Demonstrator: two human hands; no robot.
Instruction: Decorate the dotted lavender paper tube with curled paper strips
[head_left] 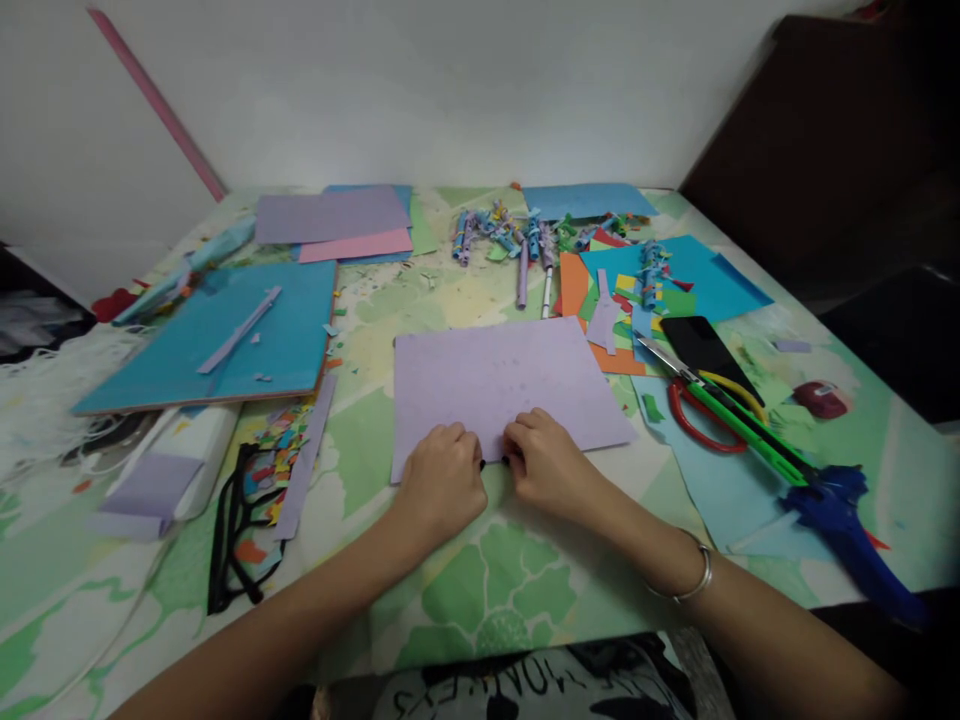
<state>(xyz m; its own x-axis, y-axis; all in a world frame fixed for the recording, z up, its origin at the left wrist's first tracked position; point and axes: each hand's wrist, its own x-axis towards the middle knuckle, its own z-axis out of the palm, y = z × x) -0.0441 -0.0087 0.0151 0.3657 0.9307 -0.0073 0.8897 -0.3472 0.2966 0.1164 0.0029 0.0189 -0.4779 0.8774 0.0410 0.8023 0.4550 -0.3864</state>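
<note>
On the counter point(495, 590): purple sheet point(495, 380), likely light, easily creased; left hand point(444, 468), right hand point(544, 452) pinch near edge, sensible hold.

Two hands point(442, 470) point(551, 458), one bracelet point(705, 572), one phone point(705, 350), one pair of scissors point(669, 363), one pair of glasses point(237, 500)

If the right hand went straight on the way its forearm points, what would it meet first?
The lilac sheet: the right hand is at its near edge, and the sheet lies ahead. Whether it would push or skim over it is unclear.
</note>
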